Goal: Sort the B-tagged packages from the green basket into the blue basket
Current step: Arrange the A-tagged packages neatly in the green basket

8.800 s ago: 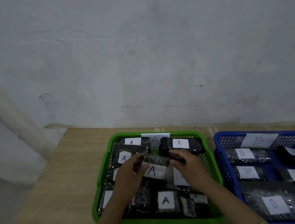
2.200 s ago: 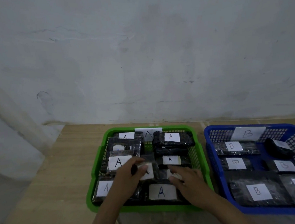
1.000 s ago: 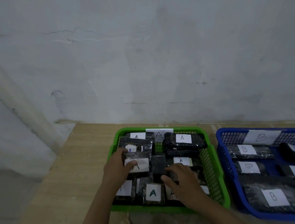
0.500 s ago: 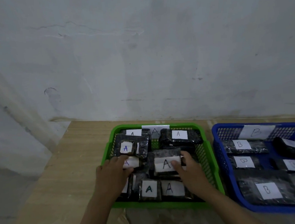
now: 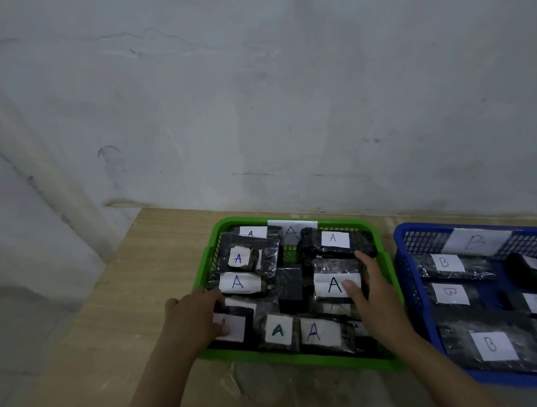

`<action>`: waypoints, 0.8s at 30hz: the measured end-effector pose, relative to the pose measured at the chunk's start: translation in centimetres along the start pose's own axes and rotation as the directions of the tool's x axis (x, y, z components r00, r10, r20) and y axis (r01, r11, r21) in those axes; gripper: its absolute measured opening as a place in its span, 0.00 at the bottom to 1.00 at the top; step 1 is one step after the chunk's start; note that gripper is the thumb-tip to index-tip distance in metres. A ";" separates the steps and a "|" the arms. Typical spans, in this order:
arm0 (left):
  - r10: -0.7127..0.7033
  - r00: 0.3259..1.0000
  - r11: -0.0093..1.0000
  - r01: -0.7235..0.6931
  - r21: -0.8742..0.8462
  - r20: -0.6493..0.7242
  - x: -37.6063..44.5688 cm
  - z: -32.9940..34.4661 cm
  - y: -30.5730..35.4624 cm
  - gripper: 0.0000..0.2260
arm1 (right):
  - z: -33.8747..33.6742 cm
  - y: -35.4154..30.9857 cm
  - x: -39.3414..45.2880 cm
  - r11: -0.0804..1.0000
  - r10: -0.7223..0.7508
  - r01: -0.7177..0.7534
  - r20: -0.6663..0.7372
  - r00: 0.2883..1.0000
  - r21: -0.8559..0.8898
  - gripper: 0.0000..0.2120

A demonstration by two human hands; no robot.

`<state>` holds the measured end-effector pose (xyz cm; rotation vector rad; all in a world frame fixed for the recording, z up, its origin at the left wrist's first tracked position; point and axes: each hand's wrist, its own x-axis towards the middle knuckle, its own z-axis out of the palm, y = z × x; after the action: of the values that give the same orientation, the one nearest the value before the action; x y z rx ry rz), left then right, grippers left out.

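Observation:
The green basket [image 5: 206, 267] holds several black wrapped packages, and every label I can read there says A. My left hand [image 5: 194, 320] grips the front-left package [image 5: 239, 331] at its left edge, covering part of its label. My right hand [image 5: 371, 295] holds a large A-tagged package [image 5: 331, 282] in the middle right, with the thumb on the label and the fingers round the far side. To the right, the blue basket [image 5: 402, 256] holds several black packages tagged B [image 5: 492, 346].
Both baskets stand side by side on a wooden table [image 5: 116, 330], close to a grey wall [image 5: 252, 107]. Paper signs A [image 5: 292, 232] and B [image 5: 476, 242] hang on the baskets' back walls. The table's left edge runs near the green basket.
My left hand has dropped from the middle-left package to the front-left one. The right hand stays on the large A-tagged package, now a little further right.

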<state>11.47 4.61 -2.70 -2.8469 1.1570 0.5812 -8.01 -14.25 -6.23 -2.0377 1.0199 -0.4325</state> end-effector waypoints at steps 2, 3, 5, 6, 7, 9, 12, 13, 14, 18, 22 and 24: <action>0.011 0.998 0.984 -0.021 -0.175 -0.058 0.1 -0.3 -0.1 0.16 | -0.2 0.2 0.0 1.000 0.002 -0.003 -0.028 1.000 -0.008 0.26; 0.008 0.995 0.959 -0.037 -0.281 -0.101 0.2 -0.5 -0.2 0.15 | -0.3 0.4 0.1 1.000 0.009 -0.011 -0.044 0.999 -0.028 0.25; -0.013 0.981 0.885 -0.078 -0.460 -0.192 0.2 -1.4 0.2 0.11 | -0.5 0.4 0.2 0.991 0.003 -0.013 -0.073 0.997 -0.136 0.25; -0.023 0.973 0.852 -0.102 -0.514 -0.231 0.3 -1.9 0.6 0.10 | -0.7 0.2 0.3 0.978 -0.003 -0.014 -0.078 0.997 -0.207 0.24; -0.027 0.964 0.824 -0.129 -0.552 -0.265 0.5 -2.2 1.1 0.10 | -0.7 0.0 0.3 0.961 -0.001 -0.021 -0.081 0.997 -0.274 0.24; -0.015 0.951 0.777 -0.184 -0.602 -0.309 1.0 -2.5 2.4 0.09 | -0.6 -0.2 0.6 0.921 0.001 -0.040 -0.100 0.995 -0.387 0.25; 0.012 0.950 0.717 -0.226 -0.660 -0.312 2.0 -2.2 4.8 0.05 | 0.1 0.5 1.2 0.858 0.013 -0.056 -0.087 0.996 -0.510 0.26; 0.027 0.951 0.702 -0.237 -0.671 -0.308 2.4 -1.9 5.5 0.05 | 0.5 0.9 1.4 0.835 0.021 -0.059 -0.076 0.997 -0.548 0.26; 0.043 0.953 0.691 -0.245 -0.680 -0.301 2.8 -1.7 6.1 0.05 | 0.8 1.2 1.6 0.810 0.025 -0.067 -0.079 0.997 -0.582 0.27; 0.090 0.958 0.696 -0.256 -0.671 -0.272 4.2 -1.1 8.1 0.05 | 1.7 2.6 2.4 0.666 -0.078 -0.044 -0.128 0.989 -0.745 0.30; 0.126 0.965 0.739 -0.246 -0.627 -0.230 5.3 -0.9 9.6 0.06 | 2.3 3.2 2.6 0.603 -0.199 -0.007 -0.158 0.967 -0.798 0.27; 0.132 0.969 0.751 -0.235 -0.616 -0.209 5.8 -0.8 10.1 0.05 | 2.4 3.6 2.7 0.599 -0.220 0.007 -0.155 0.963 -0.801 0.27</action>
<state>8.71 -6.77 -2.73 -3.4070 1.5303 0.9448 -6.80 -16.46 -10.67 -2.9322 1.4043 -0.3098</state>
